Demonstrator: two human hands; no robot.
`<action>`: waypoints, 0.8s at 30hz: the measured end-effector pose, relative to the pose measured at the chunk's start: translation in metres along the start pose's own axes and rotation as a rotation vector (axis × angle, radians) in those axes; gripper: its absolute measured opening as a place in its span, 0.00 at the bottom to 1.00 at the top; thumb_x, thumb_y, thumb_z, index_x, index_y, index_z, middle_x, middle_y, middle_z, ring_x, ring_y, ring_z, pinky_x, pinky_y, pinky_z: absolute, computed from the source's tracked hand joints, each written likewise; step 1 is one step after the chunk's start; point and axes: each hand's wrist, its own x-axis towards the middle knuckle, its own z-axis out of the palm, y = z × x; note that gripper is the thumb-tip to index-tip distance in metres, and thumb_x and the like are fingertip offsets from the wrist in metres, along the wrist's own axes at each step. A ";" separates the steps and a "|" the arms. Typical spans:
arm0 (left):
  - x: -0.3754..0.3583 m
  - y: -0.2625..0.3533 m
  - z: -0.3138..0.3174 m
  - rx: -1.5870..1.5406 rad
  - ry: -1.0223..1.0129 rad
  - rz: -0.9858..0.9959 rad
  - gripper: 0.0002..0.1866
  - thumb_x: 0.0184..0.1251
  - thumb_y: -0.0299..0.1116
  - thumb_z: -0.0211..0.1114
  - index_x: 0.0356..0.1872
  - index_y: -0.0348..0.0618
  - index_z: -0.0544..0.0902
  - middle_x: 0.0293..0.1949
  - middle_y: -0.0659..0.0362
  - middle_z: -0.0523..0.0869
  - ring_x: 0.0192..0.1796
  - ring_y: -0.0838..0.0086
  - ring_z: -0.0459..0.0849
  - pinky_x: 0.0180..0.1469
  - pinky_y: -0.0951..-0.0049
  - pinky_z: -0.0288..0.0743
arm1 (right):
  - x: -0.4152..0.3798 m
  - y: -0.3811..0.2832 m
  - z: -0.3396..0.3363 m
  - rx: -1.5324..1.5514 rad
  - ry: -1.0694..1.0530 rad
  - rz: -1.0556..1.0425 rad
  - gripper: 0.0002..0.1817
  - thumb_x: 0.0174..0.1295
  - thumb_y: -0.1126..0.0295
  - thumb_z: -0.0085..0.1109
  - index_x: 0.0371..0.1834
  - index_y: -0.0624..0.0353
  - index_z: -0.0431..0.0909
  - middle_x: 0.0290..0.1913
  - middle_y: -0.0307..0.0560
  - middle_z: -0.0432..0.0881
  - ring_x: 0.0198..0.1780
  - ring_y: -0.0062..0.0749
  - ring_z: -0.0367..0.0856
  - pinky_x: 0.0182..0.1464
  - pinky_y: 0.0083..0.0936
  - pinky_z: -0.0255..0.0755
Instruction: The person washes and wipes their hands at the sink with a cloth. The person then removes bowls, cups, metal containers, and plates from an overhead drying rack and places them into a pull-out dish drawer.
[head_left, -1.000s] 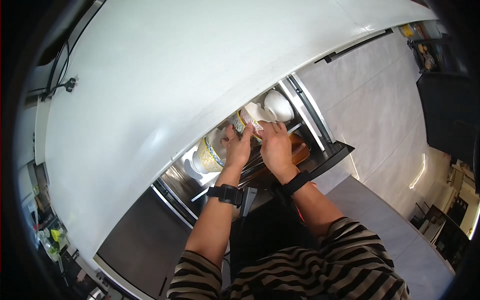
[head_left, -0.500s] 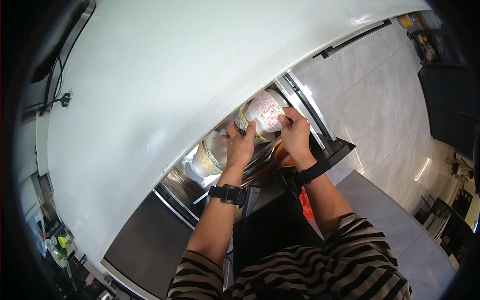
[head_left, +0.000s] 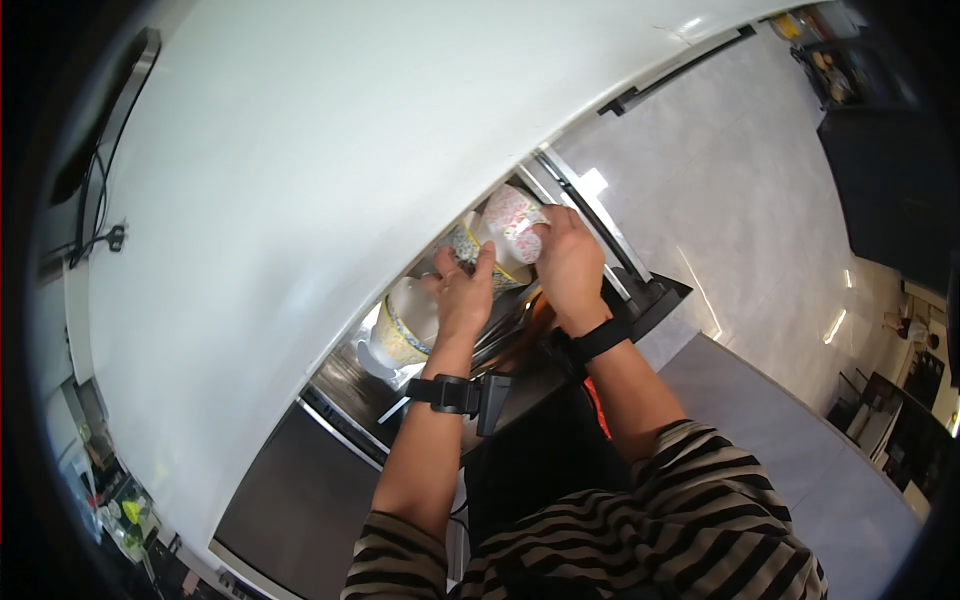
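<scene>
An open drawer below the white countertop holds several patterned bowls lying on their sides. My right hand [head_left: 570, 262] grips the edge of a white bowl with pink flowers [head_left: 512, 212], its fingers partly hidden behind the rim. My left hand [head_left: 465, 295] has its thumb and fingers on a yellow-rimmed bowl with a dark blue pattern [head_left: 508, 277], right beside the pink one. Closer to the drawer's left end lies another yellow-and-blue bowl [head_left: 398, 340], near my left wrist. Long dark utensils [head_left: 492, 350] lie partly hidden between my forearms.
The white countertop [head_left: 300, 180] overhangs the drawer's far side. A metal drawer rail [head_left: 590, 225] runs along the right. A cable with a black plug [head_left: 115, 238] rests on the counter at left. Grey floor tiles [head_left: 720, 200] spread to the right.
My right hand has turned and its fingers reach further round the pink-flowered bowl's edge. My left hand stays on the blue-patterned bowl. The whole view has shifted slightly.
</scene>
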 end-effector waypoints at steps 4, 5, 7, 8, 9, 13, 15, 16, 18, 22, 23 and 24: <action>0.043 -0.057 0.008 0.721 0.005 0.538 0.41 0.58 0.58 0.56 0.65 0.40 0.59 0.61 0.40 0.63 0.64 0.44 0.58 0.60 0.51 0.61 | 0.003 0.018 0.005 -0.023 -0.052 -0.104 0.16 0.39 0.78 0.56 0.36 0.67 0.73 0.36 0.57 0.70 0.42 0.49 0.69 0.44 0.39 0.66; 0.064 -0.083 0.014 0.991 0.102 0.765 0.40 0.57 0.58 0.57 0.65 0.42 0.60 0.61 0.42 0.64 0.64 0.46 0.59 0.58 0.51 0.65 | 0.000 0.012 -0.004 0.090 -0.016 -0.139 0.19 0.37 0.79 0.56 0.38 0.69 0.70 0.38 0.59 0.71 0.43 0.52 0.70 0.48 0.39 0.66; 0.053 -0.041 0.017 -0.075 0.039 0.004 0.46 0.50 0.63 0.61 0.64 0.40 0.60 0.64 0.47 0.59 0.60 0.50 0.65 0.32 0.61 0.82 | -0.008 0.018 0.008 0.136 -0.054 -0.073 0.18 0.37 0.79 0.55 0.37 0.68 0.71 0.41 0.60 0.73 0.46 0.52 0.71 0.48 0.38 0.68; 0.038 -0.023 0.009 -0.089 -0.076 -0.018 0.47 0.49 0.65 0.60 0.65 0.44 0.58 0.65 0.44 0.55 0.58 0.49 0.66 0.34 0.59 0.81 | -0.009 0.023 0.014 0.045 -0.032 -0.070 0.15 0.40 0.77 0.55 0.35 0.67 0.72 0.38 0.56 0.73 0.45 0.48 0.71 0.44 0.36 0.70; 0.022 -0.007 0.013 -0.099 -0.043 -0.025 0.48 0.48 0.66 0.60 0.65 0.46 0.57 0.64 0.42 0.54 0.58 0.48 0.66 0.33 0.59 0.81 | -0.008 0.022 0.005 0.058 -0.023 -0.022 0.16 0.39 0.76 0.58 0.34 0.67 0.72 0.38 0.55 0.72 0.44 0.47 0.70 0.45 0.34 0.69; 0.012 0.009 0.028 -0.086 0.036 -0.068 0.50 0.45 0.69 0.61 0.65 0.50 0.56 0.61 0.38 0.52 0.56 0.47 0.67 0.32 0.59 0.80 | -0.010 0.021 0.004 0.051 0.049 -0.003 0.15 0.42 0.73 0.59 0.34 0.67 0.71 0.37 0.53 0.71 0.42 0.45 0.69 0.44 0.32 0.69; 0.019 0.006 0.025 -0.058 0.050 -0.083 0.49 0.45 0.68 0.61 0.65 0.50 0.57 0.62 0.39 0.52 0.58 0.48 0.65 0.35 0.57 0.80 | -0.011 0.019 0.005 0.048 0.051 0.001 0.14 0.43 0.73 0.58 0.34 0.66 0.71 0.37 0.53 0.71 0.43 0.45 0.69 0.44 0.32 0.69; 0.022 0.005 0.025 -0.039 0.061 -0.090 0.49 0.45 0.68 0.61 0.65 0.50 0.58 0.63 0.39 0.53 0.59 0.48 0.65 0.36 0.56 0.79 | -0.011 0.018 0.003 0.052 0.052 0.006 0.13 0.43 0.74 0.57 0.34 0.66 0.71 0.37 0.53 0.71 0.43 0.45 0.69 0.44 0.31 0.69; 0.035 0.002 0.024 -0.014 -0.090 -0.019 0.50 0.45 0.68 0.61 0.66 0.48 0.57 0.65 0.41 0.51 0.63 0.48 0.60 0.41 0.54 0.78 | -0.012 0.021 0.003 -0.036 0.056 -0.029 0.10 0.44 0.73 0.53 0.31 0.66 0.73 0.37 0.53 0.72 0.44 0.45 0.70 0.46 0.33 0.69; 0.033 0.002 0.019 0.103 -0.082 0.024 0.58 0.42 0.75 0.54 0.67 0.36 0.54 0.66 0.41 0.57 0.70 0.54 0.49 0.57 0.51 0.68 | -0.016 0.031 0.004 -0.023 -0.058 -0.172 0.09 0.46 0.73 0.50 0.27 0.68 0.76 0.38 0.59 0.73 0.44 0.49 0.70 0.50 0.37 0.65; 0.012 0.023 0.006 0.147 -0.159 0.026 0.58 0.45 0.75 0.52 0.67 0.35 0.52 0.66 0.40 0.55 0.70 0.49 0.48 0.64 0.51 0.55 | -0.016 0.028 -0.001 0.011 -0.083 -0.161 0.08 0.48 0.73 0.49 0.26 0.67 0.76 0.38 0.58 0.73 0.45 0.49 0.69 0.49 0.37 0.65; 0.015 0.014 0.005 0.190 -0.142 0.045 0.58 0.44 0.74 0.53 0.66 0.33 0.53 0.65 0.38 0.56 0.68 0.46 0.50 0.65 0.53 0.55 | -0.014 0.029 0.007 0.086 -0.057 -0.073 0.08 0.48 0.73 0.52 0.29 0.67 0.76 0.39 0.57 0.73 0.45 0.49 0.69 0.50 0.37 0.65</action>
